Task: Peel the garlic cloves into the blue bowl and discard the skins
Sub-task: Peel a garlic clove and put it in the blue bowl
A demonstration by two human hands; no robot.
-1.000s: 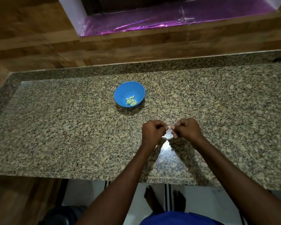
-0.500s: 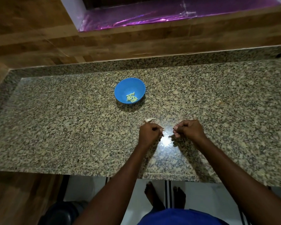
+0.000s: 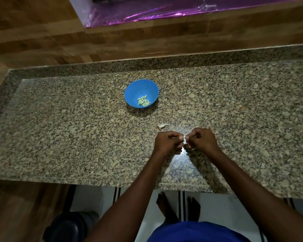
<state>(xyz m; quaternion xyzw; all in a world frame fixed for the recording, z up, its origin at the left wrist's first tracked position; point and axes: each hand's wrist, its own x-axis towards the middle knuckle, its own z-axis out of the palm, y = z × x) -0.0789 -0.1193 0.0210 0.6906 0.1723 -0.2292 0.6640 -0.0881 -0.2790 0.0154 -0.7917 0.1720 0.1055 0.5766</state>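
You are looking down at a speckled stone tabletop (image 3: pixel 63 137). A wooden wall (image 3: pixel 42 41) is standing behind it, shiny purple foil (image 3: pixel 147 13) is lying above, and a dark round thing (image 3: pixel 66 227) is sitting on the floor.

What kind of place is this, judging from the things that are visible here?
Most likely a home kitchen. A speckled granite countertop runs along a wood-panelled wall, a blue bowl holds peeled garlic cloves, and both hands, left hand and right hand, work on a garlic clove.
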